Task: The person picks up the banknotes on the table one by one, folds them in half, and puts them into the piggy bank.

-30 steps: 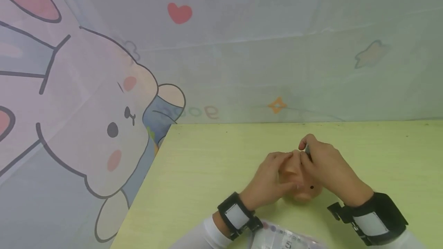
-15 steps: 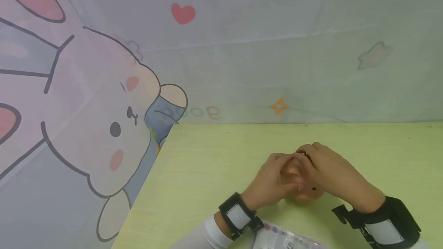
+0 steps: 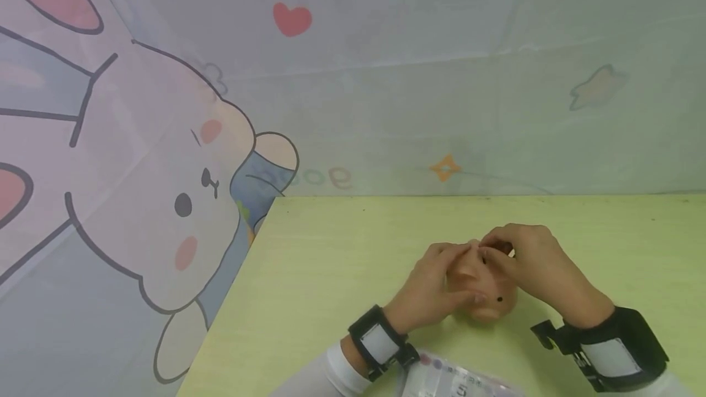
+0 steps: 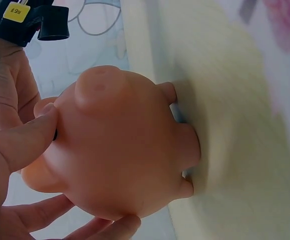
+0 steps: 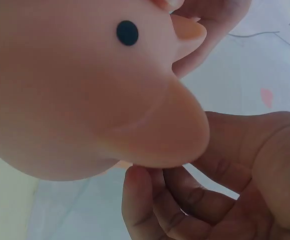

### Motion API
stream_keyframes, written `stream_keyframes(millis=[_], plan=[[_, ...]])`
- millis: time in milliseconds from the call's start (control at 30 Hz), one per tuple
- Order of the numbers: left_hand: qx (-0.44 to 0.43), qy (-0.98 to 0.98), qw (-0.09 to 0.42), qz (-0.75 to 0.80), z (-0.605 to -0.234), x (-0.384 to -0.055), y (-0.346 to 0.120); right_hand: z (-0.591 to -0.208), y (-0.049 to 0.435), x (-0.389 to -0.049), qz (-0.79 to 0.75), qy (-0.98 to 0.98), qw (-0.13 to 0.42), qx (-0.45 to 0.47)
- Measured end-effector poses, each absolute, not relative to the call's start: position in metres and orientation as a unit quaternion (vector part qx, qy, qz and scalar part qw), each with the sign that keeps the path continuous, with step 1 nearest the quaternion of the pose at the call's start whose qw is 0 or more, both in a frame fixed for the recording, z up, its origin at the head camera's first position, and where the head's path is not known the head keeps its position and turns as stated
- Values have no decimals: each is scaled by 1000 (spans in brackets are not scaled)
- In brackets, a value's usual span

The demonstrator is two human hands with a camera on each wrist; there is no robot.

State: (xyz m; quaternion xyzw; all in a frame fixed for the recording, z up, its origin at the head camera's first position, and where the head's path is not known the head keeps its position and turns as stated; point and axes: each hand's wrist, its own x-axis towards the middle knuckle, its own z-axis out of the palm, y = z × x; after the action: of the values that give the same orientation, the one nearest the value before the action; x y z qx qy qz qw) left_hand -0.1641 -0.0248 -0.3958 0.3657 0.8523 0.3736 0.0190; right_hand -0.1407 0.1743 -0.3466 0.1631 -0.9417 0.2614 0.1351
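Clock read from head view. Round peach-pink smooth plastic-looking pig [image 4: 120,145] stood upright, feet down on the pale yellow-green flat tabletop [image 3: 331,250], between both hands. It lay at 3 o'clock from the left hand [image 3: 427,290], which gripped it, thumb near the face, fingers round the side. From the right hand [image 3: 532,262] it lay at 8 o'clock; those fingers were curled, tips at the pig's top, behind the rounded peach ear [image 5: 159,130]. Couldn't tell if they pinched anything (small black mark [image 3: 484,257] right at the tips, slot or object unclear). Pig's long axis ran roughly 12 to 6, snout toward 6. Left hand had the firmer hold; right was at the back of the top. Clear plastic printed packet [image 3: 441,381] sat around 6:30 from the pig, contents unreadable. Inside of pig not visible.
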Motion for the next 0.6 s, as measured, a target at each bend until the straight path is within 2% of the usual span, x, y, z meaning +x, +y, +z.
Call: stream_keyframes(millis=[367, 600], plan=[[359, 854, 11, 376, -394, -164, -24, -340, 173, -137, 228, -951, 114, 172], [345, 865, 23, 364, -395, -164, -20, -339, 169, -126, 143, -945, 135, 261]])
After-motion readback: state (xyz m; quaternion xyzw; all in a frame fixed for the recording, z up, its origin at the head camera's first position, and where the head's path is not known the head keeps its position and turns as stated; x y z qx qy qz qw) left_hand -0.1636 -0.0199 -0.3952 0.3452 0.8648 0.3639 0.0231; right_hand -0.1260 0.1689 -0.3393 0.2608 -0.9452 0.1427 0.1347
